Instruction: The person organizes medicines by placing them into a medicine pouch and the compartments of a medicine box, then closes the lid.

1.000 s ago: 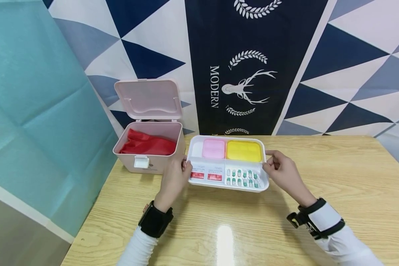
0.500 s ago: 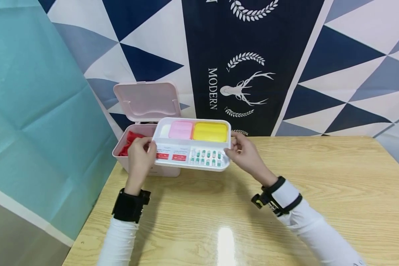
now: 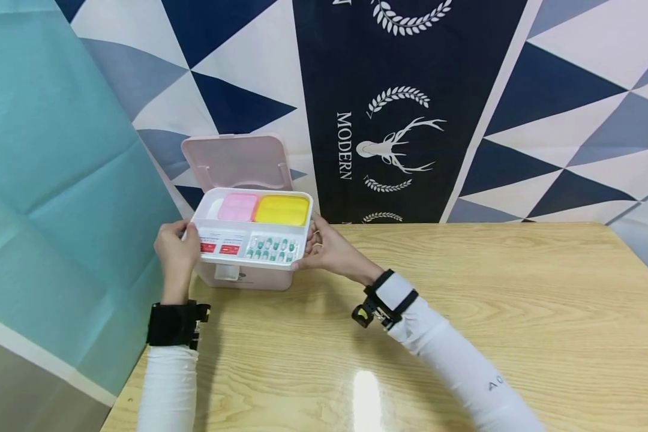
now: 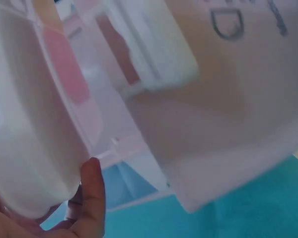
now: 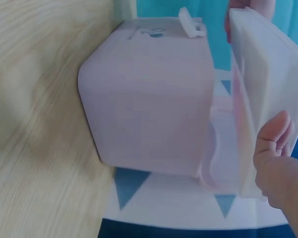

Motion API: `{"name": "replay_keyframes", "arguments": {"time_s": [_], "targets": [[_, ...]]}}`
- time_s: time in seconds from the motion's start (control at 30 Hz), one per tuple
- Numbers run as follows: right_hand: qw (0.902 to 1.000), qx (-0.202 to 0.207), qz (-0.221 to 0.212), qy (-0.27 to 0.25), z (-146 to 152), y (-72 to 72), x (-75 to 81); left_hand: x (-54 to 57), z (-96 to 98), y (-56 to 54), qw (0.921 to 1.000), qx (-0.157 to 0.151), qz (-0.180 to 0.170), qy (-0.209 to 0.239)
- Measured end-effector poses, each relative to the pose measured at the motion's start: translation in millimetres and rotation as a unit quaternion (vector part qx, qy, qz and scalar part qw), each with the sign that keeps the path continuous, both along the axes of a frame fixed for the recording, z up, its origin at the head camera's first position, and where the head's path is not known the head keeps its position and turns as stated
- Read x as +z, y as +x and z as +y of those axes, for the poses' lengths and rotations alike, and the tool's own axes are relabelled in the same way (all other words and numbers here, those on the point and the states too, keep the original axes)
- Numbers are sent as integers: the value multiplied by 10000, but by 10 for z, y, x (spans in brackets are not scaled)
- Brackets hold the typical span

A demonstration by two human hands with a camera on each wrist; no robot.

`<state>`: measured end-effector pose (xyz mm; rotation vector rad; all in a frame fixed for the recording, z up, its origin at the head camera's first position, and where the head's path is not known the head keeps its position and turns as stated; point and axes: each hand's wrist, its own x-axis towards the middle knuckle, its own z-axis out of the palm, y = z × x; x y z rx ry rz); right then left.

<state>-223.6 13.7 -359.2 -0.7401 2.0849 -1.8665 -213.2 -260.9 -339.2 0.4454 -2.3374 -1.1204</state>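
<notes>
A white divided tray hangs over the pale pink box, with a gap between them in the right wrist view. My left hand pinches the tray's left end, and my right hand grips its right end. In the tray lie a pink case, a yellow case, red-and-white packets and a blister pack of green-and-white capsules. The box's lid stands raised behind. From the head, the tray hides the box's inside.
The box's white latch hangs at its front. A wooden table stretches to the right. Patterned wall covering rises behind, and a teal sheet borders the left side.
Both hands have carried the tray leftward and slightly up, from beside the box to above it. The red cloth inside the box has become hidden in the head view.
</notes>
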Motion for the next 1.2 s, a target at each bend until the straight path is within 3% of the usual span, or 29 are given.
{"name": "replay_keyframes", "arguments": {"time_s": [0.17, 0.37, 0.47, 0.6, 0.77, 1.0, 1.2], "targets": [[9997, 120, 235, 12, -237, -102, -28, -10, -149, -62, 9996, 228, -43, 180], [9993, 261, -4, -255, -428, -220, -57, -74, -271, -155, 9989, 285, -186, 315], [9995, 146, -70, -258, -482, -263, -93, -95, -302, -208, 9985, 266, -324, 354], [9998, -107, -53, -165, -517, -313, -159, -119, -318, -278, 9977, 231, -446, 449], [9998, -129, -155, -80, -527, -369, -222, -175, -330, -353, 9967, 240, -593, 503], [9990, -322, -55, 291, -511, -401, -247, -258, -346, -396, 9967, 144, -692, 393], [9989, -251, -16, 389, -489, -438, -284, -313, -352, -420, 9956, 159, -812, 434]]}}
